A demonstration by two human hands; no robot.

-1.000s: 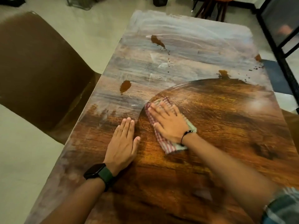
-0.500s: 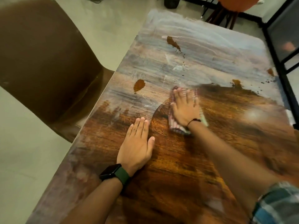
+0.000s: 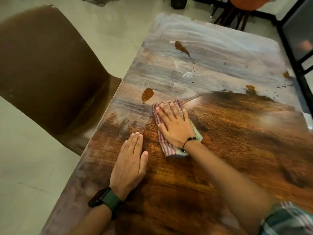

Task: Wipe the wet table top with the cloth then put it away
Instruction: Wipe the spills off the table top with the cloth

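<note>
A red-and-white checked cloth (image 3: 161,141) lies flat on the wooden table top (image 3: 237,150), near its left side. My right hand (image 3: 174,126) presses down on the cloth with fingers spread, covering most of it. My left hand (image 3: 130,165) rests flat on the bare wood just left of and nearer than the cloth, palm down, holding nothing. The near half of the table looks dark and glossy. The far half is pale and streaky, with brown puddles (image 3: 147,95) and small droplets on it.
A brown chair (image 3: 50,73) stands against the table's left edge. At the far end are wooden stool legs (image 3: 232,16) and a dark basket (image 3: 178,2) on the floor. A black metal frame (image 3: 298,65) runs along the right side.
My right hand has swept the cloth from the left out to the middle and back toward the left, near the brown puddle. The dark wiped area has grown. My left hand stays planted.
</note>
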